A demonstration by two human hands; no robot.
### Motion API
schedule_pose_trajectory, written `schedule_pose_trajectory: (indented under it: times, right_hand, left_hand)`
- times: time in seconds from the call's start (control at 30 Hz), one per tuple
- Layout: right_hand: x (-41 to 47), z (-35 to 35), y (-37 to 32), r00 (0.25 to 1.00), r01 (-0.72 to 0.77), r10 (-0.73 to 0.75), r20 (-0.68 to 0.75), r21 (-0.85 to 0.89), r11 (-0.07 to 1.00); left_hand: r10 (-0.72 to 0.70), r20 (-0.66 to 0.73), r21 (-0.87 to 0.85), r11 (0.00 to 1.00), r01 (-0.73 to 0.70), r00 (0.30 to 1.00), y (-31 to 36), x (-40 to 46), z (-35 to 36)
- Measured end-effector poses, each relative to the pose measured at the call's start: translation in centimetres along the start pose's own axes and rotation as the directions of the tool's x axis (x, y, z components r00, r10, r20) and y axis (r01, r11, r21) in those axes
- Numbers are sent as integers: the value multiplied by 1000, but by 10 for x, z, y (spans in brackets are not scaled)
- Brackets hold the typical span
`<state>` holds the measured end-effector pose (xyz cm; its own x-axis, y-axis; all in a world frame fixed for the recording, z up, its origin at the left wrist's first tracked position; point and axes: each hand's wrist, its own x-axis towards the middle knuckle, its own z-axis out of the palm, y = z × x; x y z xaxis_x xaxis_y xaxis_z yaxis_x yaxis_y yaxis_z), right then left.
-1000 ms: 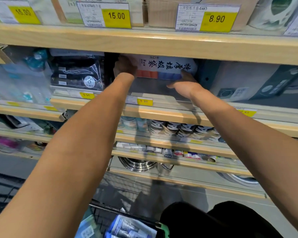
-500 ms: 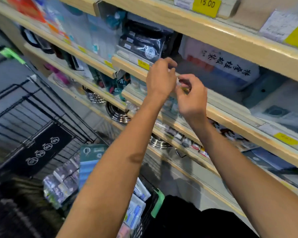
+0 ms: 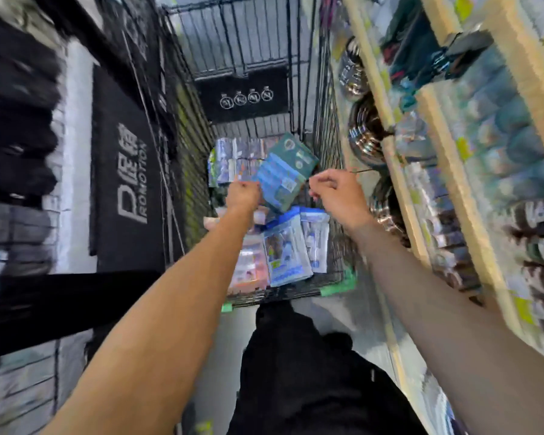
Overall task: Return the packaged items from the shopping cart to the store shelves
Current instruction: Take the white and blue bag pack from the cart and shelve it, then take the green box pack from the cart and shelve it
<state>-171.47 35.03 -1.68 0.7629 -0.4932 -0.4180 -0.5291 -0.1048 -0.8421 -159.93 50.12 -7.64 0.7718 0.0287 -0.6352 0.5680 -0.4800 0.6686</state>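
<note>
— Looking down, what fills the view?

— A black wire shopping cart [image 3: 296,89] runs up the middle, store shelves [image 3: 453,171] with pale wooden edges along its right side. Packaged items [image 3: 283,255] lie heaped at the cart's near end, mostly blue and white packs, all blurred.

— And the one being handled?

— A teal and blue flat package [image 3: 285,172] is tilted above the heap, near the cart's right wall. Its lower left edge meets the left hand [image 3: 243,194], which is curled tight at that edge; it seems to grasp the package, though blur hides the fingers.

— The right hand?

— The right hand [image 3: 335,194] hangs just beside the package's right edge, apart from it, fingers bent inward, holding nothing I can make out.

— Any writing?

— A dark sign [image 3: 124,171] left of the cart reads "PROMOTION". A black panel [image 3: 242,94] across the cart carries four round white symbols. Package print is unreadable.
</note>
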Motion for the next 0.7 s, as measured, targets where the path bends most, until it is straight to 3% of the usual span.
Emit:
schedule_pose_trajectory:
  times: [0.13, 0.27, 0.5, 0.57, 0.7]
  right_hand:
    - [26, 51, 29, 975, -166, 170, 143, -42, 985]
    - [32, 70, 34, 918, -353, 351, 184, -25, 935]
    - [85, 89, 68, 850, -494, 494, 182, -48, 868]
    - [102, 94, 76, 843, -513, 510, 173, -33, 858]
    - [120, 102, 85, 831, -535, 528, 175, -12, 845]
  left_hand:
    - [-175, 116, 61, 984, 169, 978, -47, 31, -39]
    - [-239, 117, 23, 971, 238, 964, -51, 69, -52]
    - [-255, 182, 27, 967, 254, 950, -10, 145, -36]
    - [-267, 219, 87, 963, 254, 938, -11, 168, -24]
    - [-321, 262, 32, 945, 325, 910, -32, 198, 5]
